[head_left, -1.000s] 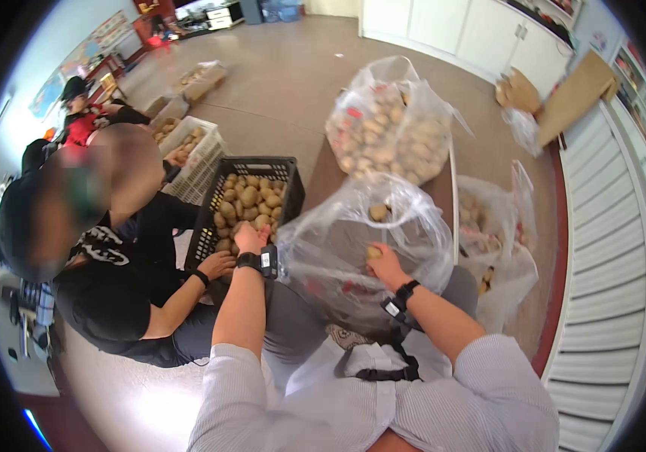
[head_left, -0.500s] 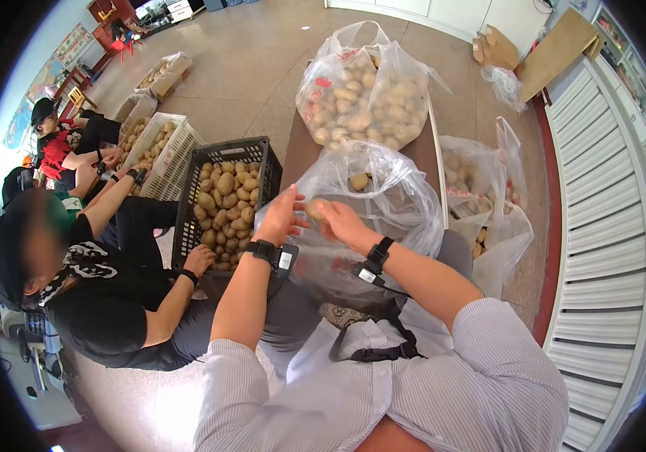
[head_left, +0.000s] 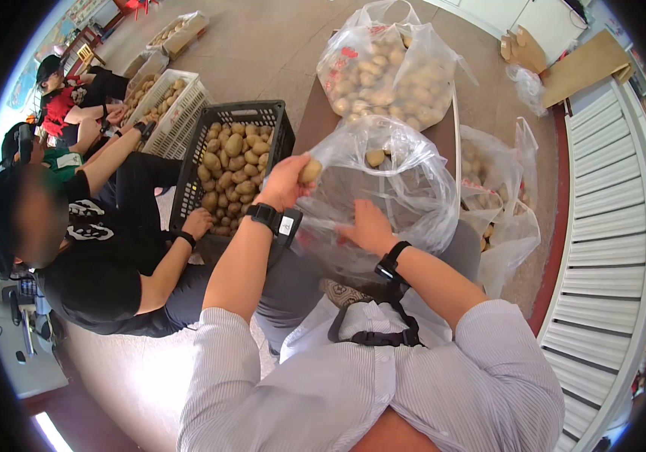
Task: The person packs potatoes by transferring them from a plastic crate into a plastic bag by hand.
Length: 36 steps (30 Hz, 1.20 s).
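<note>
A potato [head_left: 310,171] is gripped in the fingers of my left hand [head_left: 285,184], beside the near left rim of a clear plastic bag [head_left: 428,207]. My right hand [head_left: 370,228] is over the front of that bag with its fingers apart and nothing in them; whether it touches the plastic I cannot tell. Inside the bag, a few potatoes [head_left: 375,157] show near the far side. To the left of my left hand stands a black crate [head_left: 283,124] heaped with potatoes [head_left: 236,162].
A full bag of potatoes [head_left: 391,75] stands behind on the brown bench [head_left: 321,113]. More bags [head_left: 515,218] are on the floor at right, near a white radiator [head_left: 594,196]. At left, a co-worker's hand [head_left: 198,224] rests at the crate; white crates [head_left: 195,105] stand beyond.
The potato has passed from my right hand to my left, which has closed on it and risen slightly. My right hand has opened and moved right and lower. The view has shifted a little.
</note>
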{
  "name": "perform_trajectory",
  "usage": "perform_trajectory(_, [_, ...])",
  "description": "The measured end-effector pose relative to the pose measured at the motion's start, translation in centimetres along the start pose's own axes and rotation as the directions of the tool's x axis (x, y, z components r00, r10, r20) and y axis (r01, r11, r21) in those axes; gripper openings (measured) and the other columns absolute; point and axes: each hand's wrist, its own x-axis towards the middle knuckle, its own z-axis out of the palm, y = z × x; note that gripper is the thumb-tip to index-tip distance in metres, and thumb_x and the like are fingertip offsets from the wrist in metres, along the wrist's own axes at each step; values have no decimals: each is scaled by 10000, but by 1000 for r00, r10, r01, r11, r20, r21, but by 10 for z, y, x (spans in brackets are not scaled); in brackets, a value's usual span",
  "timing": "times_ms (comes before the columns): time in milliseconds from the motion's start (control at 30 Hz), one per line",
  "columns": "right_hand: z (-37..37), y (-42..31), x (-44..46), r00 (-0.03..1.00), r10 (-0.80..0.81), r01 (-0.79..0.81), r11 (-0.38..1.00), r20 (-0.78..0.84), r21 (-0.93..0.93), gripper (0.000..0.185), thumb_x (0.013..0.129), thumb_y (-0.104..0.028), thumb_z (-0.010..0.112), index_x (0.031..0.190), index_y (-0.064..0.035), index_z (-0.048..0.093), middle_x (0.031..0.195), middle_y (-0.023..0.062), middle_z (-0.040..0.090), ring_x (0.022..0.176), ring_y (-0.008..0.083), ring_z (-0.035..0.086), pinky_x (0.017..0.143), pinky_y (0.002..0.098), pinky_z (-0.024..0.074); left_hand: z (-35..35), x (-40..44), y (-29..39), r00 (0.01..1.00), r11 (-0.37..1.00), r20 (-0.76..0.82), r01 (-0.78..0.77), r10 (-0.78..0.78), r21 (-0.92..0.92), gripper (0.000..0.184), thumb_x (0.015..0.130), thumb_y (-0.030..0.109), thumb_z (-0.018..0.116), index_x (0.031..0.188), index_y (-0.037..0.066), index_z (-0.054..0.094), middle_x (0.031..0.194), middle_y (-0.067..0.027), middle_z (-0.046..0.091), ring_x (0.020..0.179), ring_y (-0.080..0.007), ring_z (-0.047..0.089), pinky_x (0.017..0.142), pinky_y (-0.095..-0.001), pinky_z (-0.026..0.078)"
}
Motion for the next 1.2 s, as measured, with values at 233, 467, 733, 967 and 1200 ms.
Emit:
perform_trajectory(233, [9, 35, -17, 987, -156, 158, 878, 42, -453, 401, 759, -335, 707, 1018, -58, 576, 973, 144, 656, 936, 313, 623, 779, 465, 469, -12, 0, 7, 985, 983, -164, -83, 56, -162, 299, 959, 341, 573, 1026, 50, 580, 837, -63, 607, 585, -186, 576, 461, -300, 447])
perform_trajectory(467, [20, 56, -15, 954, -215, 291, 827, 207, -481, 193, 851, -282, 551, 848, -105, 629, 758, 125, 683, 755, 327, 663, 744, 466, 451, -30, 2, 8, 954, 958, -293, -141, 63, -251, 292, 955, 345, 574, 1046, 67, 583, 852, -71, 607, 624, -199, 578, 490, -308, 456])
perform_trajectory(733, [-1, 23, -35, 829, -187, 341, 916, 527, -212, 391, 882, -425, 553, 892, -78, 732, 868, 166, 709, 822, 363, 686, 725, 475, 516, -55, 6, 9, 902, 936, -432, -151, -1, -318, 334, 952, 356, 562, 1113, 63, 575, 869, -81, 612, 628, -212, 596, 501, -328, 478])
perform_trajectory(967, [8, 23, -38, 746, -258, 371, 927, 614, -60, 429, 910, -424, 517, 881, -37, 701, 921, 211, 690, 858, 419, 652, 746, 507, 508, -74, 16, 5, 914, 943, -404, -121, -16, -311, 341, 949, 362, 557, 1094, 54, 582, 857, -99, 609, 621, -223, 600, 502, -341, 493])
perform_trajectory(1200, [6, 12, -49, 637, -276, 387, 922, 720, 11, 394, 925, -355, 478, 920, -28, 698, 941, 231, 682, 874, 432, 647, 768, 514, 503, -84, 21, 4, 911, 937, -411, -103, -47, -334, 338, 963, 334, 531, 1106, 29, 561, 881, -127, 599, 648, -246, 602, 530, -367, 522])
